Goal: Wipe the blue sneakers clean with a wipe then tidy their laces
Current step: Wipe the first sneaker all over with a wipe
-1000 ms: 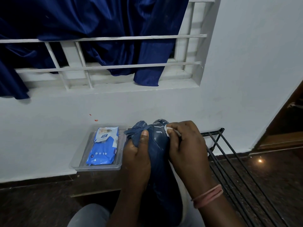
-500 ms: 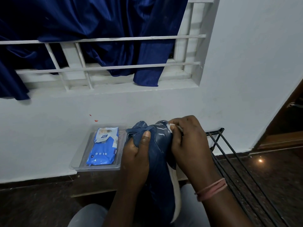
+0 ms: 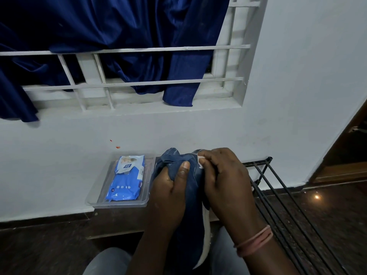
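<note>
A blue sneaker [image 3: 193, 211] with a white sole stands on end over my lap, its far end up. My left hand [image 3: 168, 193] grips its left side, thumb lying across the upper. My right hand [image 3: 224, 179] covers the right side near the top and pinches a small white wipe [image 3: 200, 162] against the shoe. Most of the wipe is hidden under my fingers. The laces are hard to make out. Only one sneaker shows.
A blue pack of wipes [image 3: 127, 178] lies in a clear plastic tray [image 3: 119, 204] on a low ledge to the left. A black metal rack [image 3: 282, 203] runs along the right. Behind are a white wall, window bars and a blue curtain [image 3: 111, 36]. The floor is dark.
My right hand has slid with the wipe up toward the top end of the sneaker. The shoe has turned a little, baring its white sole. My left hand keeps its grip.
</note>
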